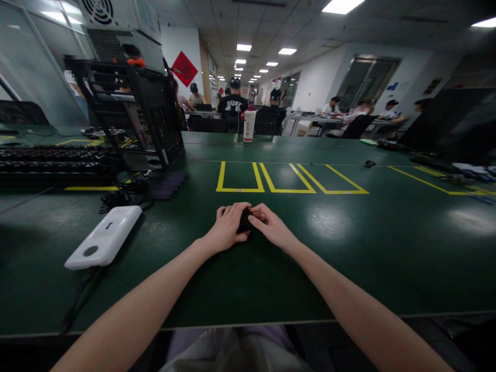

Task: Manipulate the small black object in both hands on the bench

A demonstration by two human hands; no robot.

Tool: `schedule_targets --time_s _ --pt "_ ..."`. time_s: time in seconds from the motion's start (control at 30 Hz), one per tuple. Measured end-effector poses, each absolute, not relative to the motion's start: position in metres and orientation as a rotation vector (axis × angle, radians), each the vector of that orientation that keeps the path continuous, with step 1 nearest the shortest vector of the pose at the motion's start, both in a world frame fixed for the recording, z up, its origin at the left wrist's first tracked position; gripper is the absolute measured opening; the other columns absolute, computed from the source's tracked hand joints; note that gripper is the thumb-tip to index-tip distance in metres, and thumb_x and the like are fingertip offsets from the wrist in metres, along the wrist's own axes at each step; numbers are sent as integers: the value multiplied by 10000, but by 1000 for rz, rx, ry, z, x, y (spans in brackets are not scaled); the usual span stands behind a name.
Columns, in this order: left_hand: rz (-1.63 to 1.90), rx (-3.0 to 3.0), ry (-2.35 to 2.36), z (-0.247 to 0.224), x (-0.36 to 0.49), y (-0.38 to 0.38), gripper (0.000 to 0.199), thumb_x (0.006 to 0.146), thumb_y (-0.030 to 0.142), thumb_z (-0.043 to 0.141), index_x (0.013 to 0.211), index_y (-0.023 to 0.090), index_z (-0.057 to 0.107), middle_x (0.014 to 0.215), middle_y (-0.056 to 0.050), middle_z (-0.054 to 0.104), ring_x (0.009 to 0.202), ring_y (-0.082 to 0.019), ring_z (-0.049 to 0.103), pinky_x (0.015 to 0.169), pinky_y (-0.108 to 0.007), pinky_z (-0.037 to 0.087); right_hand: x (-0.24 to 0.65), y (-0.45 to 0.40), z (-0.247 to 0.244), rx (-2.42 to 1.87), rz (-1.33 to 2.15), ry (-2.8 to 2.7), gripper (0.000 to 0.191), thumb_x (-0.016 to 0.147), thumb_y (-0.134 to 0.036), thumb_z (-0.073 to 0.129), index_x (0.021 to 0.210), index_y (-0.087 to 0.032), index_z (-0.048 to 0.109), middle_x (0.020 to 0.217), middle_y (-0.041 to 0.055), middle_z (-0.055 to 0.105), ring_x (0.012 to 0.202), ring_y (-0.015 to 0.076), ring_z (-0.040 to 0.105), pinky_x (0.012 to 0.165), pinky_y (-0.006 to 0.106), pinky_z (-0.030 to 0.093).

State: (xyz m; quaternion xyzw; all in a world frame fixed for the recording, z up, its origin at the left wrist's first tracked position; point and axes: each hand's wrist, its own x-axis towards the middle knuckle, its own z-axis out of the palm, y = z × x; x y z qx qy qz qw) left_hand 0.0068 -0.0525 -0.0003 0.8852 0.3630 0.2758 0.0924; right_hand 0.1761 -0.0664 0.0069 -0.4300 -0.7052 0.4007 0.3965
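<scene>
Both my hands meet over the green table, a little in front of the yellow tape marks. Between them is a small black object, mostly covered by fingers, so its kind cannot be made out. My left hand curls around its left side, thumb toward me and fingers over the far side. From the right, my right hand pinches at its edge with thumb and forefinger. The object is at or just above the tabletop; I cannot tell which.
Yellow tape outlines lie beyond my hands. At left are a white device with a cable, black cables and an open computer case. A white cup stands at the far edge. Several people sit at tables beyond.
</scene>
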Motion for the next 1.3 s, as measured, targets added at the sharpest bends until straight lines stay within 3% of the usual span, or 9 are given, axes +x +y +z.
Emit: schedule_targets --time_s 0.1,0.27,0.53,0.77,1.0,1.2,1.3 --pt "812 2627 1080 0 7 -53 611 696 238 595 1205 229 259 1173 -77 443 1090 -251 422 943 -443 227 171 -62 0 -1161 890 -1711 201 830 -392 418 775 -211 486 709 -26 517 698 133 517 671 279 420" --pt "817 2622 1090 0 7 -52 624 684 217 599 1205 229 257 1176 -77 443 1094 -251 419 940 -445 233 166 -55 -9 -1176 935 -1637 182 813 -359 456 907 -207 487 853 10 569 808 151 542 740 302 416" --pt "827 2606 1105 -2 9 -51 630 672 217 604 1202 234 266 1164 -72 445 1080 -255 427 928 -451 246 174 -67 5 -1105 985 -1751 154 771 -279 525 907 -213 496 924 14 565 916 172 526 805 346 405" --pt "831 2607 1105 -3 9 -50 628 679 233 605 1206 239 262 1171 -75 447 1081 -260 428 933 -464 236 171 -67 9 -1134 997 -1675 116 794 -318 497 838 -211 493 822 -4 565 807 152 548 747 321 432" --pt "797 2610 1084 5 7 -55 607 691 234 595 1201 234 267 1185 -79 440 1100 -261 420 935 -457 238 171 -62 5 -1197 1138 -1649 218 793 -318 488 970 -190 502 943 41 555 748 142 531 607 281 449" --pt "814 2610 1094 4 7 -54 618 676 221 603 1196 227 269 1178 -81 443 1088 -259 424 933 -459 238 175 -67 10 -1043 1173 -1687 200 743 -248 576 926 -208 503 926 7 558 885 150 545 808 327 442" --pt "817 2608 1082 2 7 -53 614 688 235 599 1201 231 263 1185 -78 437 1094 -256 419 938 -459 234 174 -66 9 -1049 1149 -1670 147 777 -303 536 891 -215 506 861 1 567 857 152 557 793 336 451"
